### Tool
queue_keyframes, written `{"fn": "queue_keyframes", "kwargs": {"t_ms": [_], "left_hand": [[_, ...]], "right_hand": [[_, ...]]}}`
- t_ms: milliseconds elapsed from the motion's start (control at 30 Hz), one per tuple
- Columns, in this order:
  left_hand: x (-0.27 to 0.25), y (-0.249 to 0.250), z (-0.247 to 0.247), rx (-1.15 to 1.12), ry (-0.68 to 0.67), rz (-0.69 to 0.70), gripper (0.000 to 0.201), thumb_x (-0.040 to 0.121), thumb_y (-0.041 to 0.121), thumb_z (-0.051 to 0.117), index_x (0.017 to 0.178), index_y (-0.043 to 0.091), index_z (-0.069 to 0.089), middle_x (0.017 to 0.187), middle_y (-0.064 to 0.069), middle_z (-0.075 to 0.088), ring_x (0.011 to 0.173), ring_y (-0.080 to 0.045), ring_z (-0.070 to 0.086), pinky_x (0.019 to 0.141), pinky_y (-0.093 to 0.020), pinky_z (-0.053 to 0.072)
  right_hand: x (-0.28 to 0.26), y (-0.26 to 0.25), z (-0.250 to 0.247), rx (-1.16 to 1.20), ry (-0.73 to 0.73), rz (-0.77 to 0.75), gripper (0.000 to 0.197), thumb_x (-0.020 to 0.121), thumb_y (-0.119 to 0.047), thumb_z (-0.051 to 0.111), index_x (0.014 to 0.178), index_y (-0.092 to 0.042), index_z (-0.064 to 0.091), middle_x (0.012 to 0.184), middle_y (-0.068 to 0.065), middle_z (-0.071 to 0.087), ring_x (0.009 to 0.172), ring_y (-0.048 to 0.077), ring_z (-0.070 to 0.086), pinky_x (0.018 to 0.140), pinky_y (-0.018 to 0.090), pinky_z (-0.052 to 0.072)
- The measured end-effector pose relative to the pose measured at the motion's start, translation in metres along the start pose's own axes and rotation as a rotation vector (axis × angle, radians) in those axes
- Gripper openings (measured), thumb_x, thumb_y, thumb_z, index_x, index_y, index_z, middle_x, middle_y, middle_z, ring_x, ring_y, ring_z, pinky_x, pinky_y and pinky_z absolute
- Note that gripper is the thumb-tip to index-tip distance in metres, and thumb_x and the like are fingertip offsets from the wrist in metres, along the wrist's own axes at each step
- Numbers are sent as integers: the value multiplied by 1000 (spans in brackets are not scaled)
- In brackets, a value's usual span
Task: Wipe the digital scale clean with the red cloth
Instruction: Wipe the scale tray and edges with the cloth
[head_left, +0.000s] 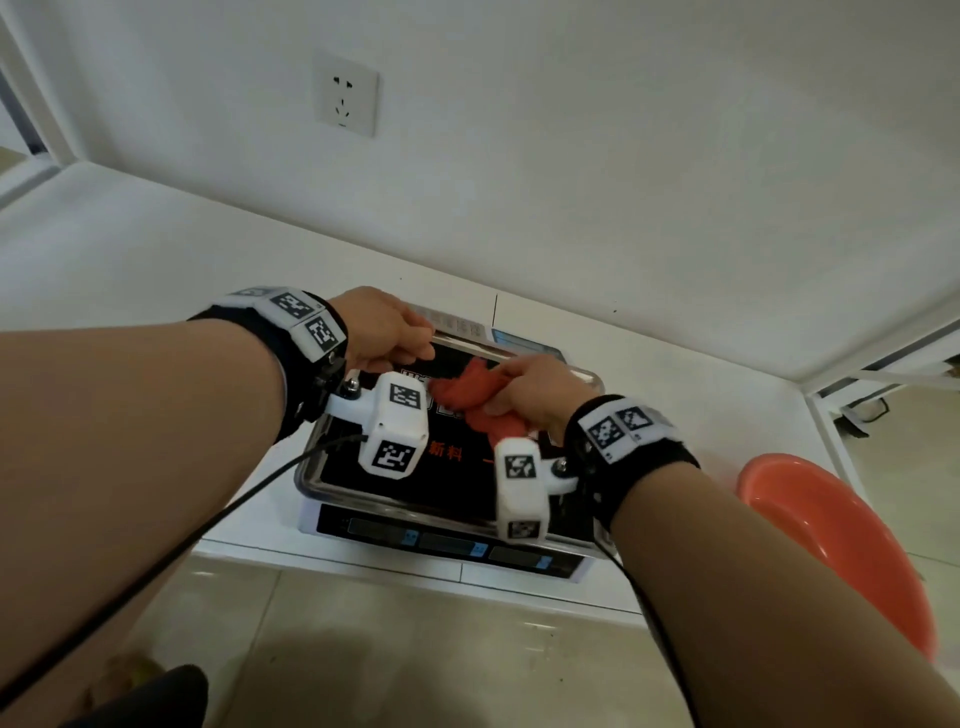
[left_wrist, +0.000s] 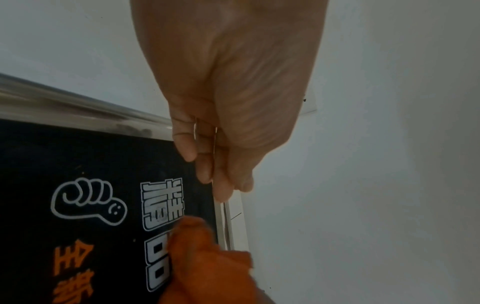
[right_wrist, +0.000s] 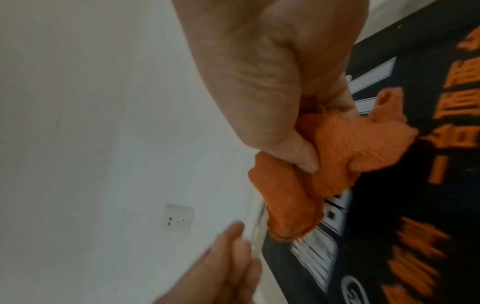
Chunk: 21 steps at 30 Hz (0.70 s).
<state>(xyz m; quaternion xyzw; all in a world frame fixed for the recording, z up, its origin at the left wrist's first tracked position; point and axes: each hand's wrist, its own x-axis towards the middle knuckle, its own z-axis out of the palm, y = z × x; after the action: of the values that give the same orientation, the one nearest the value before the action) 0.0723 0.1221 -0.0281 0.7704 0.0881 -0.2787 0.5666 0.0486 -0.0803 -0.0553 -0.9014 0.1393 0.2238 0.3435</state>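
The digital scale (head_left: 452, 540) stands on a white ledge, with a steel rim and a black platter printed in white and orange. At the platter's far left corner my left hand (head_left: 387, 327) pinches the steel rim (left_wrist: 223, 207) between curled fingers (left_wrist: 185, 144) and thumb. Bunched in my right hand (head_left: 535, 389) is the red cloth (head_left: 467, 392), which lies against the platter near its far edge. In the right wrist view the thumb (right_wrist: 303, 156) presses into the cloth (right_wrist: 345, 148). The cloth (left_wrist: 207, 261) sits just below my left fingers.
A white wall with a socket (head_left: 345, 96) rises right behind the scale. An orange-red basin (head_left: 831, 535) sits low at the right, past the ledge's edge. Black cables (head_left: 208, 525) trail from both wrist cameras over the tiled floor below.
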Motion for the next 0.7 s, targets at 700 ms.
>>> {"fn": "queue_keyframes", "kwargs": {"t_ms": [700], "left_hand": [[0,-27,-37,406,116,-151,38,91,5,51,129,4,55,128,-14,61,110,-26,63,94,-37,53]], "right_hand": [[4,-36,38,-223,47,-96,24,75,-8,73,91,-25,76,82,1,76,77,22,74,65,31,59]]}}
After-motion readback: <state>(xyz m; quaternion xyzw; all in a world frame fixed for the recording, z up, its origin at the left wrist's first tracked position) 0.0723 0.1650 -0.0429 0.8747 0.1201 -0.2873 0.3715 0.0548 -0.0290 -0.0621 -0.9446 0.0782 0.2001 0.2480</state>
